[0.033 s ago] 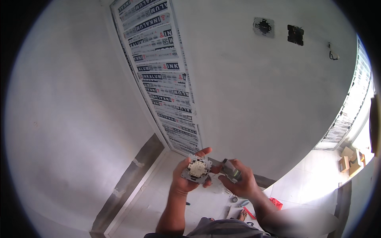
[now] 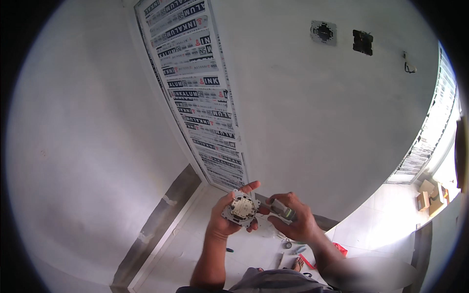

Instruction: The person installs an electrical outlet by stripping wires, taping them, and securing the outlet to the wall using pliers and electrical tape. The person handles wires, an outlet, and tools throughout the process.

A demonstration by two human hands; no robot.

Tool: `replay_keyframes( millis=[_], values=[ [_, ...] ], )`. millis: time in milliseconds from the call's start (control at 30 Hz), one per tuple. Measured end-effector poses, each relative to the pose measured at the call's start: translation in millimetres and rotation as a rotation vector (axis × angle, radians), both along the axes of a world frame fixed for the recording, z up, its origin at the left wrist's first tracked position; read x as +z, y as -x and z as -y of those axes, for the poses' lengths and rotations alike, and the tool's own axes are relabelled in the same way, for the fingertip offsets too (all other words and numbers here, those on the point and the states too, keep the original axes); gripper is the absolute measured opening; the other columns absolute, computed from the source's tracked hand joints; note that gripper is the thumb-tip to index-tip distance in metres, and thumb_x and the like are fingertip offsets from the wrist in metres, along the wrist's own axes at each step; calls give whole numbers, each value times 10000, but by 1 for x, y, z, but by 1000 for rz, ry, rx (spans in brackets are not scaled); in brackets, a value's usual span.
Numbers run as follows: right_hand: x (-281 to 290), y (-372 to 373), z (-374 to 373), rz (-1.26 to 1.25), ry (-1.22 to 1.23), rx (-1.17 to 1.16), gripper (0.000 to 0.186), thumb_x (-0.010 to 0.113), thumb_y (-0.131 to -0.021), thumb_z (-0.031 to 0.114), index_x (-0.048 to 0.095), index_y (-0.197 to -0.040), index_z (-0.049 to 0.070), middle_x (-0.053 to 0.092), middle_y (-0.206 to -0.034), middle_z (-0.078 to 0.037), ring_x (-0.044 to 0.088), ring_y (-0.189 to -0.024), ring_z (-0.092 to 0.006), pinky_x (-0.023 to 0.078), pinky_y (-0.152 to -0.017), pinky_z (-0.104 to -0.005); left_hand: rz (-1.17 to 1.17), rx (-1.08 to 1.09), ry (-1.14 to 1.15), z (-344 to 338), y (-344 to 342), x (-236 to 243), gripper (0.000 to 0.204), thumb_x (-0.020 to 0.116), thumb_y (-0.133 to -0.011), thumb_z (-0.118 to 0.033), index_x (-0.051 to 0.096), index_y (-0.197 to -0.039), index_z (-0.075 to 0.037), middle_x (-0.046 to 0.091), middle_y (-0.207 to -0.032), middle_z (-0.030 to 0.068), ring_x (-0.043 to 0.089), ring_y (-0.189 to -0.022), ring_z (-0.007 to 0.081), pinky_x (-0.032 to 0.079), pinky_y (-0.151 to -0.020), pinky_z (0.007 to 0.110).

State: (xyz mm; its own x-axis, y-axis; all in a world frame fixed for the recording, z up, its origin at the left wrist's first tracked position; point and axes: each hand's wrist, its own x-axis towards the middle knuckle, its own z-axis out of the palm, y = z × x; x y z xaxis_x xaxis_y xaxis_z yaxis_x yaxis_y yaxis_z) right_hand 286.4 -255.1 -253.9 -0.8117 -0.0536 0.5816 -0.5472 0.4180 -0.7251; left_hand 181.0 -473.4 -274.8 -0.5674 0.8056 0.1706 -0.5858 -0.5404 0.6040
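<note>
My left hand [image 2: 223, 219] grips a light switch or socket insert [image 2: 243, 207] by its edges. It has a cream-coloured centre and a square metal mounting frame, with its face turned up toward me. Close to its right side, my right hand [image 2: 299, 219] is closed around a short, thick grey tool [image 2: 283, 211] with a yellow-green band. The tool's kind is hard to make out. It points toward the insert, and I cannot tell whether the two touch.
On the wall ahead are a metal mounting frame [image 2: 323, 32], a dark wall box [image 2: 363, 42] and a loose wire [image 2: 409, 66]. A film-covered door or window frame [image 2: 195, 93] stands left. Tools [image 2: 299, 249] lie near my foot; cardboard boxes [image 2: 430, 200] sit far right.
The grey tool has turned in my right hand, showing its band more plainly. My left hand and the insert have shifted very slightly left.
</note>
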Motion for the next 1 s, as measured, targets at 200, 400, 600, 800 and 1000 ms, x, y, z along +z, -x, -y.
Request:
replay_keyframes(
  millis=[200, 400, 600, 800, 1000],
  values=[
    [26, 17, -10, -108, -233, 216, 564, 932, -716, 61, 613, -1182, 84, 614, -1457, -137, 644, -1169, -319, 545, -951, -418, 3, -174, 201, 9, 9, 13, 854, 342, -1050, -689, 345, -1589, -27, 728, -1018, 276, 744, -634, 354, 595, -464, 365],
    [26, 26, -7, -104, -282, 346, 568, 956, -673, 81, 624, -1133, 109, 630, -1451, -107, 618, -1188, -336, 556, -951, -425, -33, -197, 347, 4, 2, 18, 903, 191, -1049, -742, 526, -1436, 3, 744, -900, 219, 738, -571, 312, 586, -410, 340],
    [24, 25, -4, -85, -235, 411, 563, 970, -639, 84, 634, -1091, 101, 673, -1390, -83, 629, -1155, -326, 557, -944, -422, -90, -301, 317, 5, 3, 19, 961, 140, -1032, -764, 558, -1378, 29, 747, -899, 236, 742, -571, 287, 590, -394, 324],
    [16, 24, 3, -138, -125, 367, 511, 955, -680, 121, 640, -1082, 108, 686, -1370, -58, 643, -1081, -282, 558, -913, -403, -39, -337, 246, 0, 2, 10, 1039, 84, -987, -819, 571, -1341, 29, 738, -882, 266, 732, -539, 283, 566, -349, 288],
    [6, 21, 8, -147, -87, 304, 496, 953, -718, 177, 640, -1094, 95, 686, -1362, -68, 639, -1053, -270, 557, -899, -400, 2, -282, 289, -1, 1, 0, 1113, 75, -930, -883, 543, -1366, 28, 730, -873, 278, 737, -551, 300, 573, -343, 290]
  ],
)
